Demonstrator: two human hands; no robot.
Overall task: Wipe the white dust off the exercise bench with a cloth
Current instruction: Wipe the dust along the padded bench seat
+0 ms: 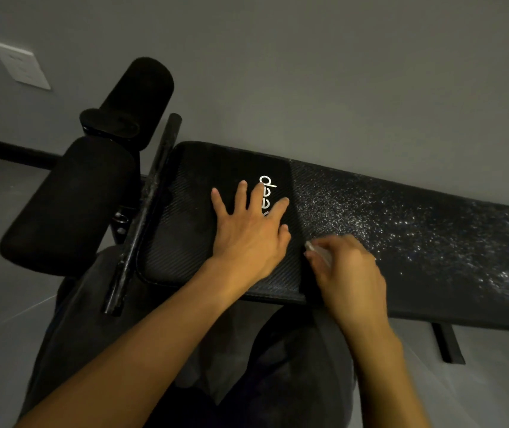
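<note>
Black textured exercise bench (179, 248); white dust (417, 230) lay from centre toward three o'clock. Left hand (247, 236), fingers splayed flat, braced the pad. Right hand (352, 273) pinched a cloth (319, 253). Long, overlapping, evenly pressed strokes seemed advisable.

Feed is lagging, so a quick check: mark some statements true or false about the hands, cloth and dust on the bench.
1. The left hand lies flat, fingers spread, on the bench. True.
2. The right hand grips the cloth. True.
3. The white dust lies under the left hand. False: it covers the bench right of both hands.
4. The white logo shows whole. False: the left hand's fingers cover part of it.
</note>
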